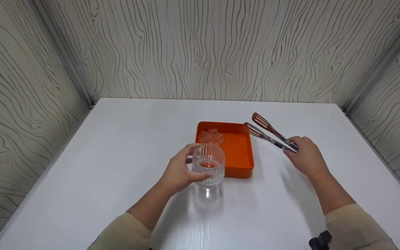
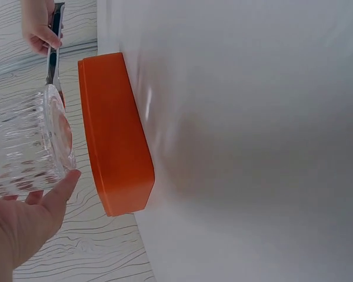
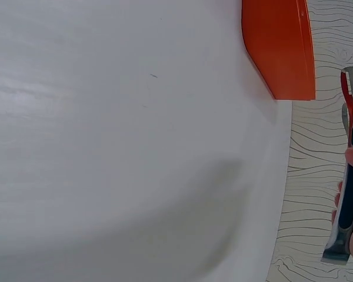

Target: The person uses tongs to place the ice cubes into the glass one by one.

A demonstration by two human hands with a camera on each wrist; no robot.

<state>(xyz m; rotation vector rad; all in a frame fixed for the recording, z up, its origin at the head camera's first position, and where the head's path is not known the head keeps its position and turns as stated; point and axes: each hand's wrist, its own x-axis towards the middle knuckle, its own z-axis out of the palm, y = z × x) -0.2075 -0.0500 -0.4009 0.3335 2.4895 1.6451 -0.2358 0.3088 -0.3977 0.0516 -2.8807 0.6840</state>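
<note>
My left hand point(image 1: 181, 172) grips a clear ribbed glass point(image 1: 208, 154) from its left side, fingers behind and thumb across the front. The glass is held above the table, by the near left corner of a shallow orange tray point(image 1: 238, 172). Several clear ice-cube-like pieces point(image 1: 209, 136) lie in the tray's far left part; the glass hides some of that side. In my right hand point(image 1: 307, 156) are metal tongs point(image 1: 273, 133), gripped by the handle. Their slotted tips are spread apart, over and just beyond the tray's right rim, with nothing between them.
The tray stands on a white table point(image 1: 116, 146). Wood-grain patterned panels point(image 1: 200, 48) close in the back and both sides. A small black object point(image 1: 321, 240) sits at my right sleeve.
</note>
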